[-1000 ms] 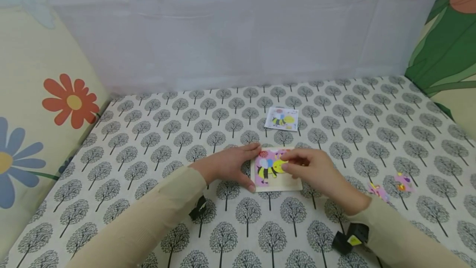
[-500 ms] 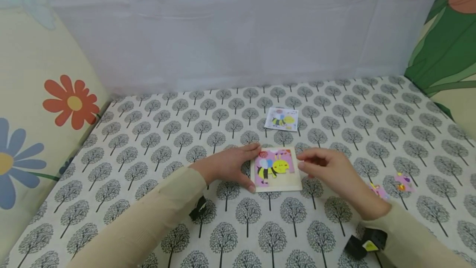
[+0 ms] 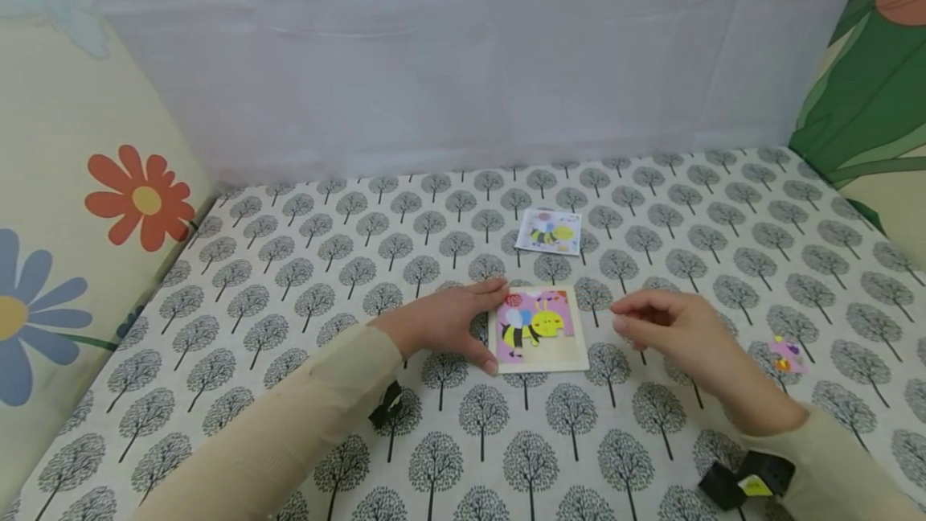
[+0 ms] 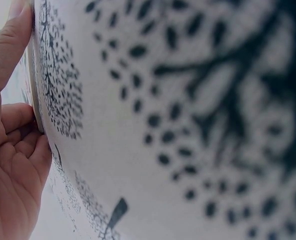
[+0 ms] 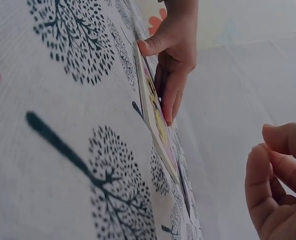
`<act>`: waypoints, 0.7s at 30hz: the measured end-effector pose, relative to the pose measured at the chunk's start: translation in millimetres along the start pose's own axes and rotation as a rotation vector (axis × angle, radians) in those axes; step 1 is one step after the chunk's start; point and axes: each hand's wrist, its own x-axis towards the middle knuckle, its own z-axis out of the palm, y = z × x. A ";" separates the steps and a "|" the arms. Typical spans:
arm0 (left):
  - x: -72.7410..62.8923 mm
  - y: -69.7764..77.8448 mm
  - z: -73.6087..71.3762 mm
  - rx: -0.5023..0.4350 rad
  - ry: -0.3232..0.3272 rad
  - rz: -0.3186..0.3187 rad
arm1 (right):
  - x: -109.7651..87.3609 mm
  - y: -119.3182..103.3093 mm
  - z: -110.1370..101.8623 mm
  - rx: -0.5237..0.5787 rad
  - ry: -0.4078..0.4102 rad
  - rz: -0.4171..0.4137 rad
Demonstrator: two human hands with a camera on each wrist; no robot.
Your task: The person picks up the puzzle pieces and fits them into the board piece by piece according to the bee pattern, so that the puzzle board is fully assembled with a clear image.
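A square wooden puzzle board lies on the patterned cloth, with a yellow-and-black striped bee on pink in its frame. Bare wood shows at its lower right. My left hand grips the board's left side, thumb at the near corner and fingertips at the far one; the left wrist view shows fingers against its edge. Right of the board, my right hand hovers with fingers loosely bent, and the right wrist view shows nothing held between thumb and fingertips. A loose pink puzzle piece lies beyond the right wrist.
Behind the board lies a small picture card with the same bee. The cloth is printed with dark trees. A white backdrop hangs behind, and flowered panels stand at the left and right.
My right hand has pulled back from the board to the right, uncovering the bee's yellow head. It now covers a second loose piece seen earlier. The left hand has stayed put.
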 end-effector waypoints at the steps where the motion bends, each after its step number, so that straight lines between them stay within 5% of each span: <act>1: 0.0 -0.1 0.0 -0.001 0.000 0.001 | -0.8 0.7 -1.3 -0.011 0.004 -0.002; 21: -0.4 0.4 -0.1 0.002 -0.001 -0.002 | -17.8 23.0 -31.4 -0.127 -0.005 0.027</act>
